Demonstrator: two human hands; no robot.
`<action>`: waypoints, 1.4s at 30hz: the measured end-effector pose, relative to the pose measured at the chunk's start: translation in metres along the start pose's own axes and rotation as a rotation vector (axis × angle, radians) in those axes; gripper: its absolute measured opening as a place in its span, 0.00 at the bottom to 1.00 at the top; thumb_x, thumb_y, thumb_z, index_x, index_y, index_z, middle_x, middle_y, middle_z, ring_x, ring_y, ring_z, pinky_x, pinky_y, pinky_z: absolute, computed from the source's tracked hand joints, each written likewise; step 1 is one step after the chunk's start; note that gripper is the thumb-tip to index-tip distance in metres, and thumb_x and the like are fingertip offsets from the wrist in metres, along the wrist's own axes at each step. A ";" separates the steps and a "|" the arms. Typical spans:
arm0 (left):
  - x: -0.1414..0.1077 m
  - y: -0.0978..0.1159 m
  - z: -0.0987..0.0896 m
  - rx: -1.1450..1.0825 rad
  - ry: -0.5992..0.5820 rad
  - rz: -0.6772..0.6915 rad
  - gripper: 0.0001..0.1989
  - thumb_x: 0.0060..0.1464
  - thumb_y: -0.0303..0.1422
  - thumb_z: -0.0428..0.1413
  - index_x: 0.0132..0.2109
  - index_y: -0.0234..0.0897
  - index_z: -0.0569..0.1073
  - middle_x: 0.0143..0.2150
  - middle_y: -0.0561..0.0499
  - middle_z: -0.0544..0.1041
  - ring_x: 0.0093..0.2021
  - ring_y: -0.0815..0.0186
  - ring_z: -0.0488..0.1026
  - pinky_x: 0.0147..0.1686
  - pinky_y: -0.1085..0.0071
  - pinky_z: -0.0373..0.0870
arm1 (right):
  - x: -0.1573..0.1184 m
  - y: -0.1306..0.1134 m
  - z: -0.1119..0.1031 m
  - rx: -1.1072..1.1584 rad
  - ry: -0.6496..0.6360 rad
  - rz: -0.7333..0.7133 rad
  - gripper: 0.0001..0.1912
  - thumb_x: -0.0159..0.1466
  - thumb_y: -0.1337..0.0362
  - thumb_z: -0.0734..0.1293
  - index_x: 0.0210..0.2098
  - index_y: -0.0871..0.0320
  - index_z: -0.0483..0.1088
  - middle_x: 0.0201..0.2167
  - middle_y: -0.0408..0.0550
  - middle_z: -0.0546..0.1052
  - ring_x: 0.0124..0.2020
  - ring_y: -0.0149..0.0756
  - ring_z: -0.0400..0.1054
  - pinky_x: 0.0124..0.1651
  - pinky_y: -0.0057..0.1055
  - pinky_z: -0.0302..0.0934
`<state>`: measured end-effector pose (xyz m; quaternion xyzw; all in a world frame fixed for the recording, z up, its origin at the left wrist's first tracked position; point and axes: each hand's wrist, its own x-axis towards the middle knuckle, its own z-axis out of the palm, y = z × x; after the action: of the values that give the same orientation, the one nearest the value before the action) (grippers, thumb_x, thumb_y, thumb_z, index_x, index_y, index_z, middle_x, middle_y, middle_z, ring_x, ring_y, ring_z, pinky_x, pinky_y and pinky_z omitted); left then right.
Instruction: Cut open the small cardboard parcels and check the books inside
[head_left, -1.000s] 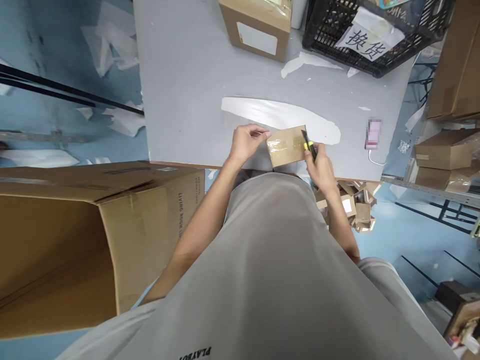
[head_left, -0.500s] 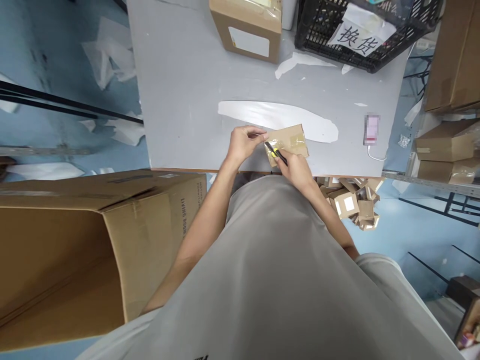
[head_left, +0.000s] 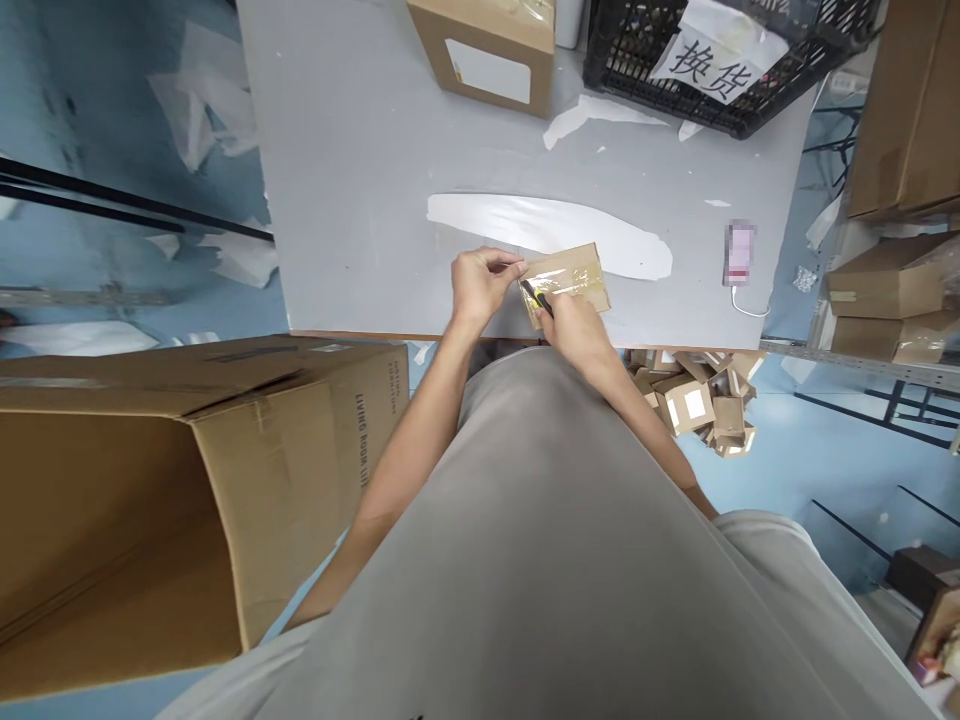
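On the table lies a small flat cardboard box (head_left: 581, 262) with shiny clear tape across its top. My left hand (head_left: 480, 288) is at the box's left corner, thumb and fingertips pinched together on its edge. A black and yellow utility knife (head_left: 537, 296) is in my right hand (head_left: 579, 328), its front end against the taped left part of the box. My right fingers wrap around the handle and cover much of it. Behind the box is a long white paper strip (head_left: 517, 215), partly under it.
A larger cardboard box (head_left: 487, 75) and a black plastic crate (head_left: 660, 95) stand at the table's (head_left: 337, 200) back. A phone (head_left: 739, 250) with a cable lies at right. A big open carton (head_left: 292, 520) stands at left; small boxes (head_left: 686, 403) are heaped below the table's right front.
My right hand has shifted slightly left with the knife, and less of the handle shows. The left hand keeps its place at the box corner. The whole view has moved a little.
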<state>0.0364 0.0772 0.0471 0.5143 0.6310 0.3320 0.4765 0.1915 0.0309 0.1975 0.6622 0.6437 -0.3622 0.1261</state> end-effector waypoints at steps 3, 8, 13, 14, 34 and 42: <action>-0.003 -0.001 0.003 0.029 0.032 0.006 0.07 0.59 0.34 0.69 0.42 0.38 0.89 0.44 0.47 0.89 0.44 0.57 0.85 0.52 0.61 0.82 | -0.008 -0.004 -0.002 -0.020 -0.042 0.034 0.17 0.82 0.65 0.63 0.61 0.62 0.81 0.58 0.65 0.86 0.60 0.55 0.81 0.63 0.42 0.72; -0.008 0.002 0.004 0.053 0.047 0.018 0.06 0.61 0.32 0.67 0.42 0.37 0.89 0.44 0.47 0.88 0.42 0.59 0.85 0.50 0.63 0.81 | -0.011 -0.006 0.001 -0.027 -0.076 0.052 0.17 0.81 0.66 0.63 0.59 0.62 0.83 0.57 0.65 0.86 0.60 0.56 0.82 0.62 0.43 0.73; -0.006 0.006 0.004 0.066 0.066 0.022 0.05 0.61 0.31 0.67 0.42 0.37 0.89 0.45 0.47 0.88 0.43 0.60 0.85 0.51 0.64 0.80 | -0.014 -0.004 0.011 -0.048 -0.155 0.004 0.18 0.81 0.67 0.63 0.60 0.62 0.82 0.58 0.65 0.86 0.60 0.55 0.82 0.62 0.42 0.74; -0.005 0.006 0.004 0.070 0.066 0.020 0.05 0.61 0.31 0.67 0.43 0.37 0.89 0.45 0.47 0.88 0.43 0.60 0.85 0.51 0.64 0.80 | -0.016 -0.005 0.013 -0.059 -0.184 0.001 0.18 0.81 0.67 0.63 0.60 0.62 0.82 0.59 0.65 0.86 0.60 0.55 0.82 0.62 0.42 0.74; -0.036 0.052 0.056 0.399 -0.379 0.545 0.19 0.73 0.41 0.57 0.66 0.49 0.81 0.74 0.44 0.76 0.85 0.40 0.57 0.85 0.32 0.41 | -0.035 0.086 -0.006 0.076 0.337 0.168 0.25 0.82 0.62 0.55 0.70 0.57 0.74 0.60 0.61 0.85 0.58 0.53 0.80 0.57 0.38 0.66; -0.036 0.043 0.055 0.383 -0.397 0.552 0.21 0.74 0.43 0.56 0.67 0.48 0.80 0.75 0.44 0.74 0.87 0.38 0.50 0.84 0.28 0.40 | -0.019 0.077 -0.009 0.014 0.246 0.184 0.25 0.82 0.63 0.55 0.72 0.57 0.71 0.62 0.62 0.83 0.60 0.53 0.78 0.60 0.39 0.67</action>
<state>0.1031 0.0493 0.0779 0.7985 0.4151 0.2180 0.3776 0.2683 0.0115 0.1925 0.7587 0.5882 -0.2698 0.0743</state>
